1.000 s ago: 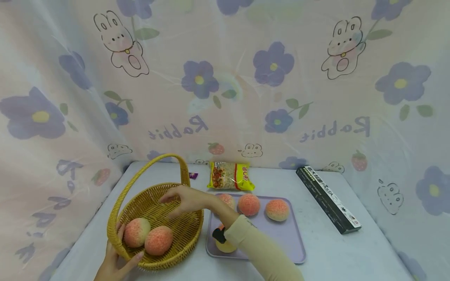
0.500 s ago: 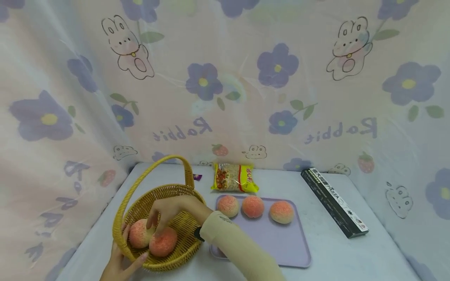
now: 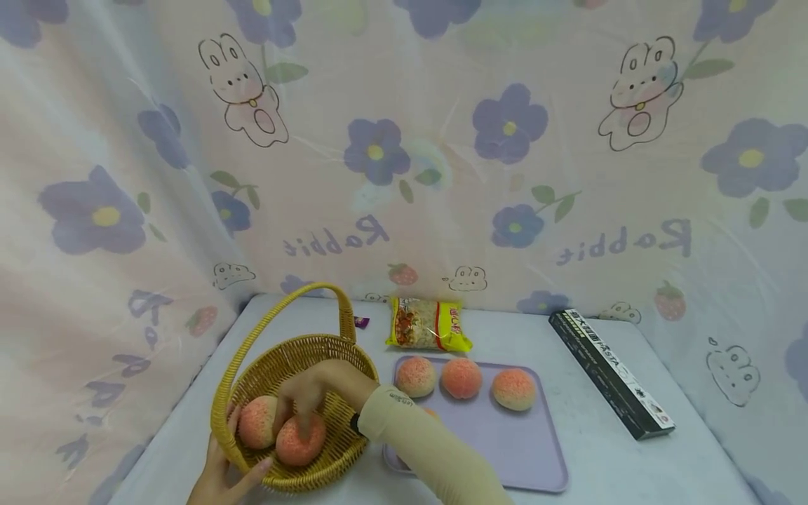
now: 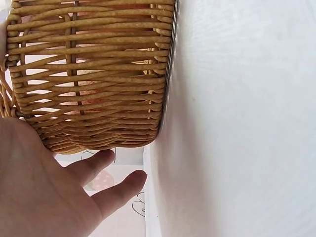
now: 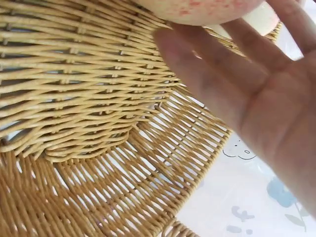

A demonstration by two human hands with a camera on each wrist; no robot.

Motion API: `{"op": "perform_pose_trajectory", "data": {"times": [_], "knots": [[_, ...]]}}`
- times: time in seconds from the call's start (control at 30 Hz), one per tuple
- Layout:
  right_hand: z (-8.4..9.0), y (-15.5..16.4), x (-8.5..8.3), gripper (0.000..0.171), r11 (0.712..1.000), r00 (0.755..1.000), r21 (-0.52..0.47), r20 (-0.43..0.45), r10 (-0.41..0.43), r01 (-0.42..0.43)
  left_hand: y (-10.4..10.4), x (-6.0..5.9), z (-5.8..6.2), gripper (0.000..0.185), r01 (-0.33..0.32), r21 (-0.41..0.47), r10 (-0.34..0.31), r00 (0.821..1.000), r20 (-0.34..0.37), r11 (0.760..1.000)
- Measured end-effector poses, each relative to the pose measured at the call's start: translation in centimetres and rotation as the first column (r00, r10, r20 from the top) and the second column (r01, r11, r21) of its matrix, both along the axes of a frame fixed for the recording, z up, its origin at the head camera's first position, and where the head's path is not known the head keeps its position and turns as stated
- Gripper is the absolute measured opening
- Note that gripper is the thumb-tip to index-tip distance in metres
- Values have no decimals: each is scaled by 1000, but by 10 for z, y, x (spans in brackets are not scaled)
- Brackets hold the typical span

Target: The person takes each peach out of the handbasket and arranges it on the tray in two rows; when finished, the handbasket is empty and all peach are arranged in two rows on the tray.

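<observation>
Now the right hand (image 3: 318, 389) has come lower into the wicker basket (image 3: 328, 351), fingers curled onto the front peach bun (image 3: 300, 442) beside its twin (image 3: 255, 421), left hand (image 3: 221, 477) bracing the near rim, fingers spread, lavender tray (image 3: 530, 456) just right.

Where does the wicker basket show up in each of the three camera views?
Head: basket lower left on the table, left hand at its near rim.
Left wrist: basket wall fills the upper left, above the palm.
Right wrist: basket weave fills the left and bottom.
Shared landmark: the peach under the right hand.
</observation>
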State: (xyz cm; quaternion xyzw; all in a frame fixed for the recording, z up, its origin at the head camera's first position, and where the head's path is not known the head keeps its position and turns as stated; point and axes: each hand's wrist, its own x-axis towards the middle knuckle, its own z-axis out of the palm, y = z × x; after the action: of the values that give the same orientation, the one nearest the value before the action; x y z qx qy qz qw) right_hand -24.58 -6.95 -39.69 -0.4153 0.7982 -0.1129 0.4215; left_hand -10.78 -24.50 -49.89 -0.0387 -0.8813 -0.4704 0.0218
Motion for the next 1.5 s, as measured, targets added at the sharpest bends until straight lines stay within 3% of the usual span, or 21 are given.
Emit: {"op": "perform_pose_trajectory", "data": {"times": [0.17,0.5,0.83,0.97,1.13,1.33,1.5], "knots": [[-3,0,1,60,999,1000,49,17,-22,21,1,1,0,105,-4,1,4,1000,14,1000],[-10,2,-4,57,998,997,-3,-40,70,-71,4,1,0,105,3,8,-3,1000,2,1000],[2,16,-15,50,983,999,-174,-19,49,-51,5,0,0,104,16,21,-15,1000,-15,1000],[12,24,-22,46,964,999,-261,-38,34,-43,5,0,-1,104,24,48,-22,998,-55,999],[21,37,-27,47,917,998,-396,-57,31,-51,5,1,-3,104,42,72,-33,993,-113,997],[32,65,-31,45,850,997,-521,69,-42,72,3,0,-1,104,22,49,-19,997,-71,999],[36,93,-32,41,808,998,-586,34,-60,68,1,0,-1,105,21,43,-18,997,-78,999]]}}
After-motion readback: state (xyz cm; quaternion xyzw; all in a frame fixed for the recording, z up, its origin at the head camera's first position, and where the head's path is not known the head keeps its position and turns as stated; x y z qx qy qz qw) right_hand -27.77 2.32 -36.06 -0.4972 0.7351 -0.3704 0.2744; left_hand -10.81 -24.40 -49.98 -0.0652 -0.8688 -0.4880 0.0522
